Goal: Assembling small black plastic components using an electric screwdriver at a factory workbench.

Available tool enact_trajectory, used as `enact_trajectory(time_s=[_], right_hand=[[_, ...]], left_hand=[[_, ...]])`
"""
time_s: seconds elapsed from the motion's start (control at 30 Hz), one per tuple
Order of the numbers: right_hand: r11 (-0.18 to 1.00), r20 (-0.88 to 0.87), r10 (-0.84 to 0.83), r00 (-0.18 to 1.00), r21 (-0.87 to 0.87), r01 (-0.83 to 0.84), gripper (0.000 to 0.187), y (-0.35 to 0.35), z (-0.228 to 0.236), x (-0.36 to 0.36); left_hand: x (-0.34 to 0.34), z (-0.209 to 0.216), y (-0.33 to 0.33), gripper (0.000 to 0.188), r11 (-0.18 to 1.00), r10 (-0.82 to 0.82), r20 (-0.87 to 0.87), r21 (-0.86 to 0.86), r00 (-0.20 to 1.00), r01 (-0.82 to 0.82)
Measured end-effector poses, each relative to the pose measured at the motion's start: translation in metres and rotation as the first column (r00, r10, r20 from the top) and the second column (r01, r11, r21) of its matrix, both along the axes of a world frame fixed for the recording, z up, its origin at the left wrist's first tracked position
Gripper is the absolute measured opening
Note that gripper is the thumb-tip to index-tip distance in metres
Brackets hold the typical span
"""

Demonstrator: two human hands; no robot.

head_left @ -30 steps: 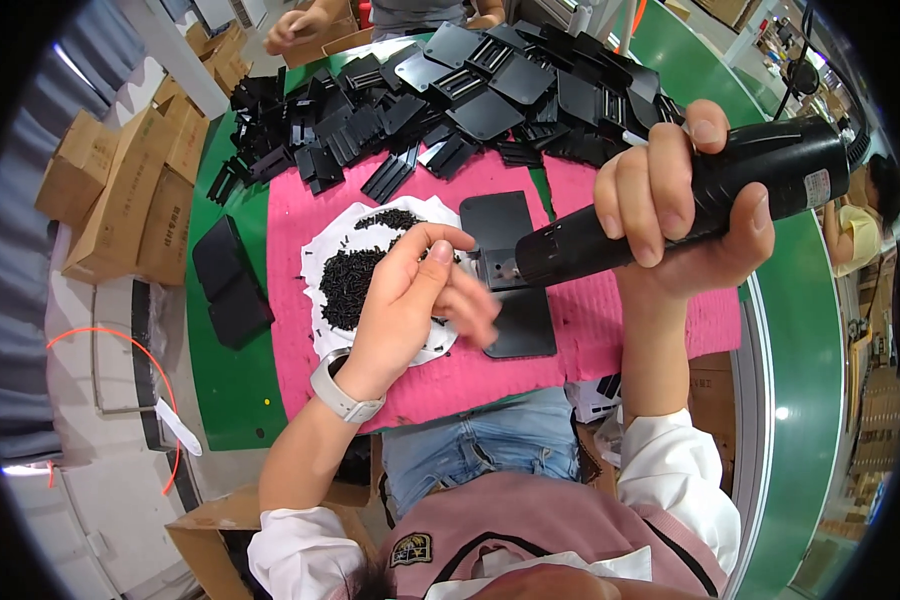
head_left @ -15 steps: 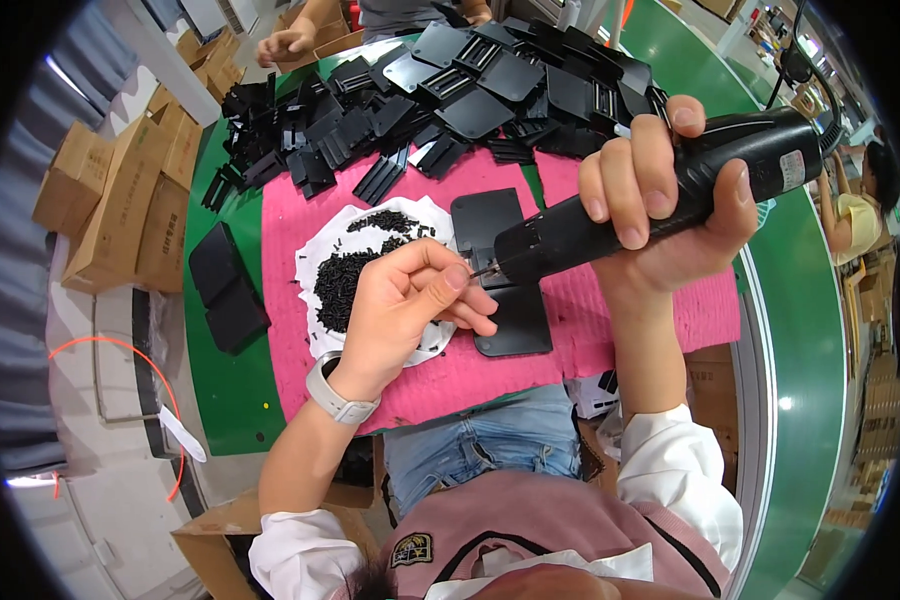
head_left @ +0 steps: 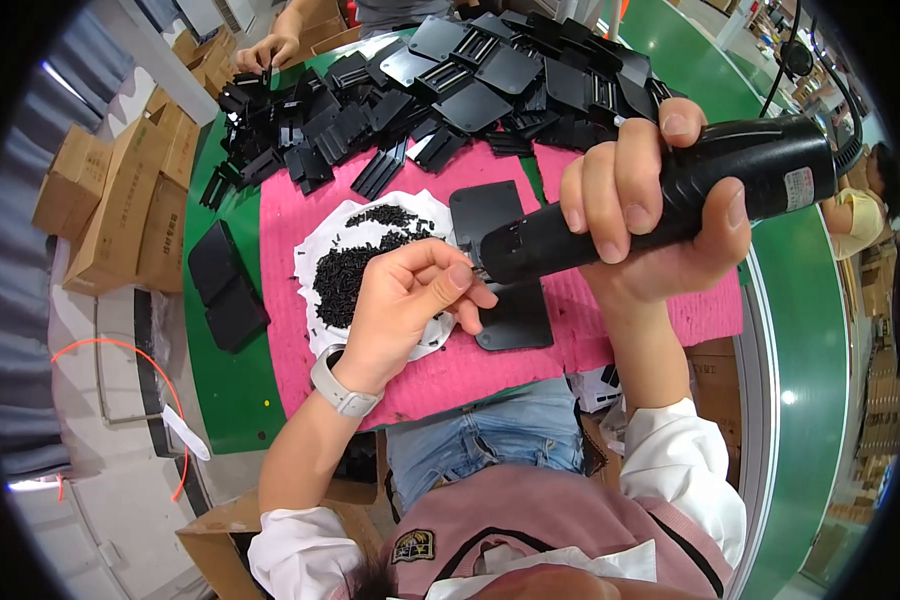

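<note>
My right hand (head_left: 660,215) is wrapped around a black electric screwdriver (head_left: 545,243), held nearly level with its tip pointing left. At that tip, the thumb and forefinger of my left hand (head_left: 400,300) pinch together. Whatever small thing sits between them is hidden by the fingers and the tool. Beneath both lies a black hinged-looking plate (head_left: 518,318) with two flat panels, its middle partly covered. Beside my left hand, many small black screws (head_left: 338,285) are heaped on a white cloth-like sheet (head_left: 308,235).
A pink foam mat (head_left: 610,335) covers part of the green table (head_left: 225,400). Black plates and brackets (head_left: 470,105) are piled along the far side. Two joined black panels (head_left: 225,285) rest at left. Another person's hand (head_left: 270,50) touches the pile's far left. Cardboard boxes (head_left: 120,205) stand beyond.
The screwdriver's tip has shifted slightly left, closer to my left fingertips, and its bit shows less. The other person's hand has come down onto the pile of black parts.
</note>
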State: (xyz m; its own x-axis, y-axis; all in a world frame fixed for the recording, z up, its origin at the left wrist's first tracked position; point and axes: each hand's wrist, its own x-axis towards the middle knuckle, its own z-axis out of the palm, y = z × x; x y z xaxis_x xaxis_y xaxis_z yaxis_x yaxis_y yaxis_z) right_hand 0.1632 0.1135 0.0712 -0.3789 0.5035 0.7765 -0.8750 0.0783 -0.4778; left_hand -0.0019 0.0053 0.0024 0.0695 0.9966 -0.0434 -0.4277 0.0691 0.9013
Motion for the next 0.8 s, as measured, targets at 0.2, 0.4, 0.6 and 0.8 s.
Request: enact_trajectory(time_s=[0.2,0.4,0.6,0.8], right_hand=[[0.991,0.260,-0.111,0.959,-0.038,0.125,0.037,0.007,0.004,0.001],[0.963,0.400,-0.247,0.883,0.001,0.269,0.034,0.000,-0.001,-0.012],[0.966,0.479,-0.241,0.844,0.033,0.257,0.029,-0.004,-0.002,-0.021],[0.974,0.536,-0.222,0.814,0.089,0.208,0.026,-0.002,0.000,-0.030]], left_hand=[[0.005,-0.003,0.007,0.043,0.908,0.399,-0.628,0.371,0.668,-0.195],[0.007,-0.001,0.007,0.042,0.979,0.200,-0.762,0.128,0.616,-0.159],[0.010,-0.004,0.014,0.044,0.994,0.048,-0.706,-0.032,0.707,-0.100],[0.009,-0.014,0.016,0.038,0.989,0.016,-0.522,-0.118,0.853,-0.091]])
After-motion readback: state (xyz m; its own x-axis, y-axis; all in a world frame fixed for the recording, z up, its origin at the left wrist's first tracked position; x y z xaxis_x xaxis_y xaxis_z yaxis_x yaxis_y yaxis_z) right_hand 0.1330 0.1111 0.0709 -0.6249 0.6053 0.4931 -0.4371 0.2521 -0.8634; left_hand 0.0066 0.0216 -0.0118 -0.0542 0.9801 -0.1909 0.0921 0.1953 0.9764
